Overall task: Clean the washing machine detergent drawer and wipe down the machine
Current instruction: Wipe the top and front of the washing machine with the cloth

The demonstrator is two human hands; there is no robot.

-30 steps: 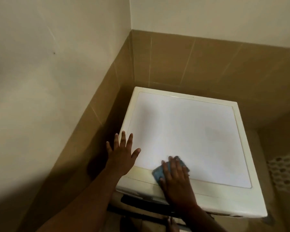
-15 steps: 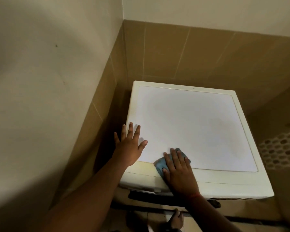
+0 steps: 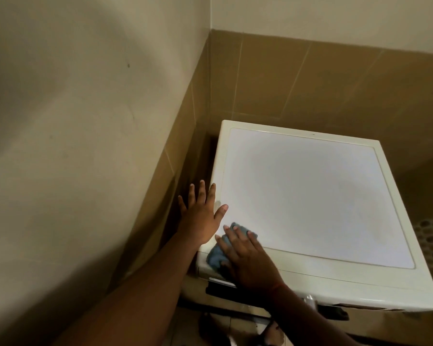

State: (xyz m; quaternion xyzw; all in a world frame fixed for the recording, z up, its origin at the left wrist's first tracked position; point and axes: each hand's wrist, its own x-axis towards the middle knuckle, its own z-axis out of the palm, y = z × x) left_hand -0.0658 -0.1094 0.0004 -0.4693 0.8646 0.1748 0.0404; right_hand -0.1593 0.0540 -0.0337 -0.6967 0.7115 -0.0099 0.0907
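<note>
We press the soft, light cloth [image 3: 216, 255] flat under our right hand [image 3: 248, 260] – fingers straight; left hand [image 3: 201, 216] spread, probably steadying the washing machine [image 3: 310, 196].

Dim, warm light here, and the white top of the washing machine [image 3: 310, 196] is the brightest patch, glowing softly with a faint grey shading across its middle and no hard glare. Deep shadow fills the gap between the machine and the left wall [image 3: 73, 121] and swallows the near floor, while both forearms read dark. The wide lens bends the wall lines at the edges, and detail looks slightly soft throughout.
</note>
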